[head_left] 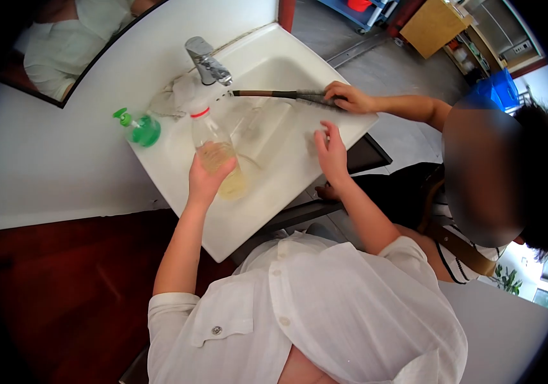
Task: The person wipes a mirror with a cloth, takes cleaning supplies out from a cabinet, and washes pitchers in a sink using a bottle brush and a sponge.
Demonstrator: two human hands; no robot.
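My left hand (208, 176) is wrapped round a clear plastic bottle (213, 136) with a red ring at its neck. Some cloudy yellowish liquid shows low in the bottle, which leans over the near-left part of the white sink (219, 237). Over the sink's right side, my right hand (333, 153) is open with its fingers apart, holding nothing. Just beyond it, another person's hand (349, 98) grips a bottle brush (264, 94) by its dark bristle end. The brush's brown handle points toward the faucet.
A chrome faucet (207, 61) stands at the back of the sink, with a whitish cloth (170, 101) beside it. A green soap dispenser (140, 130) sits on the left rim. The other person stands close on my right. A mirror (72, 48) hangs at upper left.
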